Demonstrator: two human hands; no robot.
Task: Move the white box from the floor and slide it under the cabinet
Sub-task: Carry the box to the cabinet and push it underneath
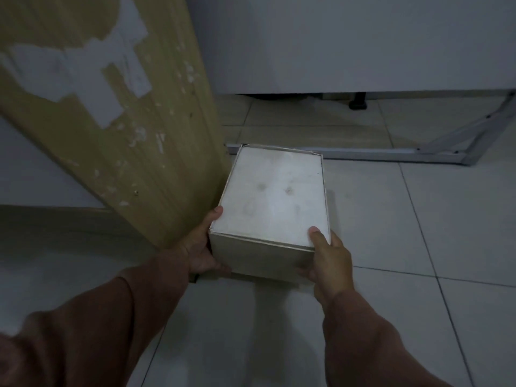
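Observation:
A white box (275,196) with a smudged top and thin metal-looking edges is in the middle of the view, just above or on the tiled floor; I cannot tell which. My left hand (199,247) grips its near left corner, thumb on the top edge. My right hand (328,256) grips the near right corner, thumb on the lid and fingers under the front face. The white cabinet (349,43) stands beyond the box, with a dark gap (282,95) under its bottom edge.
A worn wooden panel (125,115) with peeling white patches leans right beside the box's left side. A grey metal frame (391,155) lies on the floor just past the box and rises at the right. A black foot (358,103) stands under the cabinet. Pale floor tiles (418,219) spread to the right.

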